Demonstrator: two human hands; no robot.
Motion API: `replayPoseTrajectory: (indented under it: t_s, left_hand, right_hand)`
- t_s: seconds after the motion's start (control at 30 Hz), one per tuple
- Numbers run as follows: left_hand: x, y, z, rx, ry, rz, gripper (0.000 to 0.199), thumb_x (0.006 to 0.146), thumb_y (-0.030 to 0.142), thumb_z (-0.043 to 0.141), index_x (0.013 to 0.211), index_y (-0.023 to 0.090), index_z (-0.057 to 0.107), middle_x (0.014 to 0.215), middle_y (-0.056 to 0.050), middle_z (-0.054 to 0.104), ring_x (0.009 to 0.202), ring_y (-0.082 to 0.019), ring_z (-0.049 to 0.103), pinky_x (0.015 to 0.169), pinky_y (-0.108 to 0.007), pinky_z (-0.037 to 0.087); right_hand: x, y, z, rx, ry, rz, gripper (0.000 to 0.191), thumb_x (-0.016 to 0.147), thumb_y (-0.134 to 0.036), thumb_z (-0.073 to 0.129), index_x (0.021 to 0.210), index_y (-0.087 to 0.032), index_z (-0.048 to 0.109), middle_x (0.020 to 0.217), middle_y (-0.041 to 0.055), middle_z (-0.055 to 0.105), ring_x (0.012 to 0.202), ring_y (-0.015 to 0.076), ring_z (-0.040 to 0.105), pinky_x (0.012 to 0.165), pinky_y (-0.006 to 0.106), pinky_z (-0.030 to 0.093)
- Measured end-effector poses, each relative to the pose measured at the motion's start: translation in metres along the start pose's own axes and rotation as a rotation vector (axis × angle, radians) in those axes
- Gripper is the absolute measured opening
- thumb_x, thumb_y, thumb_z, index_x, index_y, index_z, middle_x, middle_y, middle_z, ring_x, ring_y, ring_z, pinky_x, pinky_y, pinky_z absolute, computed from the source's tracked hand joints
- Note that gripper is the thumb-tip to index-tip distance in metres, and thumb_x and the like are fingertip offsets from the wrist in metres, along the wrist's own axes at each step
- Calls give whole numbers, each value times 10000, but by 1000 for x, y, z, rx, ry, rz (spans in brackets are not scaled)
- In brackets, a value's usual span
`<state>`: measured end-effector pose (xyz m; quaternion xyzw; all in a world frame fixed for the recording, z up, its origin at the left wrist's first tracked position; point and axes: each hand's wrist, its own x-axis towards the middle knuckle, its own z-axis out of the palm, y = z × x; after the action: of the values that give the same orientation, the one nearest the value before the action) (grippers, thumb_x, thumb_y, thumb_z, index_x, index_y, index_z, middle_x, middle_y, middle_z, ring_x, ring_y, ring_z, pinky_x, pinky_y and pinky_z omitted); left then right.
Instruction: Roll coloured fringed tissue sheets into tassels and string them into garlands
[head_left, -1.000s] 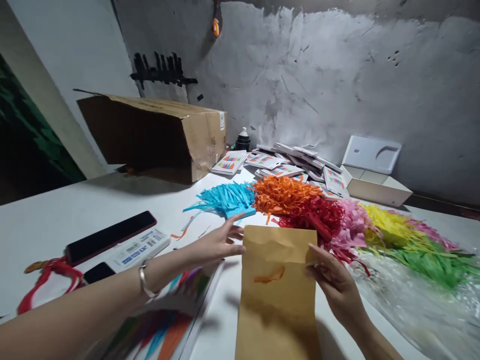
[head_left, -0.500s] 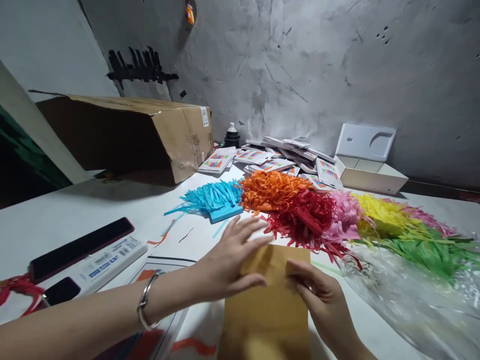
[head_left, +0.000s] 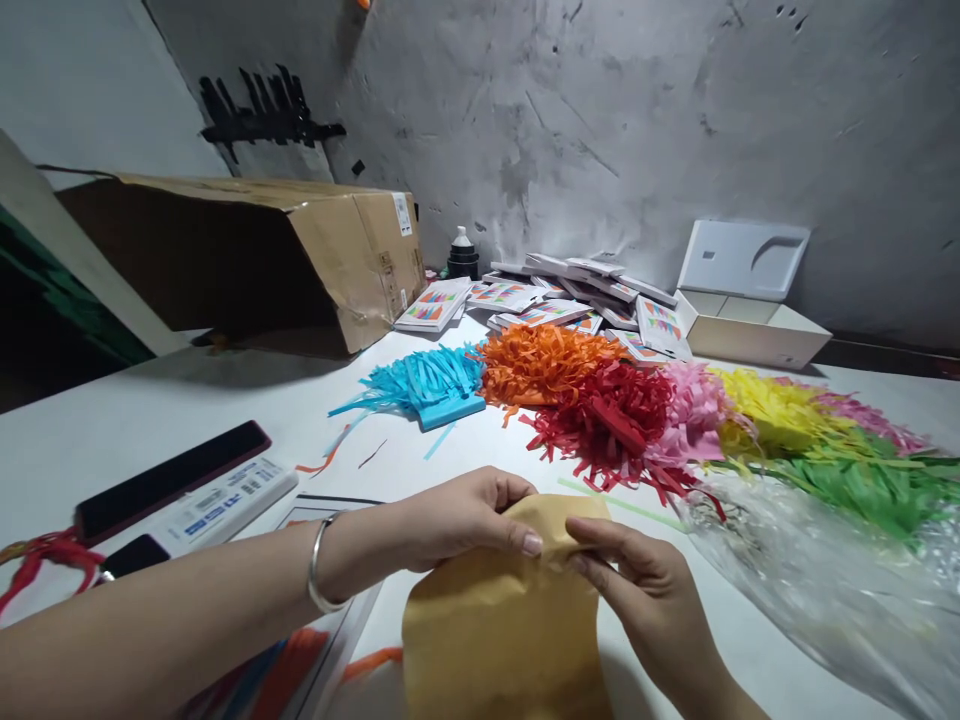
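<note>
A yellow-brown paper sheet [head_left: 510,640] is held up near the front of the white table, its upper edge bent between both hands. My left hand [head_left: 472,520], with a silver bangle on the wrist, grips the upper edge, thumb on the near face and fingers behind it. My right hand [head_left: 637,580] pinches the upper right part of the sheet between thumb and fingers. Beyond the hands lie fringed paper bundles in blue [head_left: 431,385], orange [head_left: 547,365], red [head_left: 615,420], pink [head_left: 690,405], yellow [head_left: 772,415] and green [head_left: 862,485].
An open cardboard box [head_left: 367,260] stands at the back left. Behind the bundles are piled flat packs [head_left: 540,310] and a white open box [head_left: 757,335]. A phone [head_left: 172,480] lies at the left, clear plastic bags [head_left: 795,570] at the right.
My left hand has come down from above the paper, and its spread fingers have closed on the upper edge. The sheet's top is now lifted and bent. The view has shifted slightly.
</note>
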<state>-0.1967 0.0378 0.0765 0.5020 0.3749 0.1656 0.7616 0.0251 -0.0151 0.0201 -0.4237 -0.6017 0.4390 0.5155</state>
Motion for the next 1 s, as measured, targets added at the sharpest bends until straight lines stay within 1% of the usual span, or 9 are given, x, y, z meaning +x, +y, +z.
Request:
replayPoseTrajectory:
  t_s: [0.1, 0.2, 0.3, 0.43, 0.53, 0.6, 0.77, 0.87, 1.0]
  left_hand:
    - [1, -5, 3, -73, 11, 58, 420, 607, 330, 929, 909, 162, 691, 820, -9, 727, 681, -138, 662, 601, -202, 509]
    - [2, -7, 6, -109, 22, 129, 542, 624, 241, 923, 1094, 197, 659, 912, -9, 741, 753, -150, 690, 651, -220, 547]
    - [1, -7, 8, -115, 32, 157, 591, 660, 197, 897, 1189, 227, 634, 942, -3, 742, 780, -158, 702, 636, -214, 542]
    - [0, -7, 9, -94, 30, 176, 675, 676, 187, 888, 1286, 245, 604, 1067, -30, 746, 878, -184, 703, 738, -266, 551]
    - [0, -9, 9, -56, 34, 219, 708, 676, 215, 902, 1319, 249, 608, 1111, -39, 738, 939, -194, 681, 802, -276, 524]
    - [1, -11, 9, -40, 45, 241, 642, 710, 279, 894, 1297, 237, 637, 1073, -35, 740, 934, -183, 664, 814, -266, 504]
    - [-2, -9, 12, -29, 98, 193, 581, 762, 403, 857, 1270, 208, 651, 891, -3, 725, 772, -137, 637, 721, -233, 485]
    - [-2, -7, 14, -84, 92, 145, 582, 746, 385, 872, 1253, 209, 648, 843, 8, 726, 737, -135, 653, 688, -225, 498]
    - [-1, -9, 13, -159, 78, 94, 602, 729, 369, 887, 1254, 213, 637, 787, 17, 717, 706, -135, 670, 650, -211, 516]
  right_hand:
    - [-1, -4, 3, -54, 5, -66, 187, 837, -305, 767, 1020, -292, 806, 954, 48, 800, 839, 222, 767, 747, 293, 631]
    - [-1, -6, 6, -107, 20, -173, 144, 870, -269, 732, 990, -302, 803, 918, 45, 752, 823, 197, 740, 694, 260, 616]
    - [-3, -6, 8, -173, 84, -250, 145, 887, -254, 711, 973, -329, 799, 1044, 63, 665, 907, 206, 709, 679, 273, 616]
    - [-4, -5, 6, -384, 155, -347, 187, 902, -224, 685, 966, -366, 788, 1351, 69, 545, 1206, 278, 584, 941, 443, 568]
    - [-4, -5, 5, -477, 146, -437, 237, 914, -163, 638, 971, -352, 770, 1349, 55, 567, 1279, 287, 516, 1054, 514, 460]
    - [-3, -6, 5, -526, 143, -492, 248, 909, -126, 619, 958, -327, 756, 1222, 59, 627, 1208, 273, 544, 990, 477, 472]
    - [-3, -9, 4, -670, 132, -650, 282, 895, -58, 609, 1035, -275, 723, 846, 16, 657, 825, 199, 592, 788, 387, 418]
    - [-6, -9, 4, -703, 120, -743, 351, 876, -3, 626, 1127, -241, 686, 805, -4, 680, 708, 159, 577, 742, 363, 387]
    - [-9, -7, 5, -736, 132, -808, 393, 882, 12, 628, 1207, -208, 647, 827, 23, 708, 681, 156, 585, 707, 349, 390]
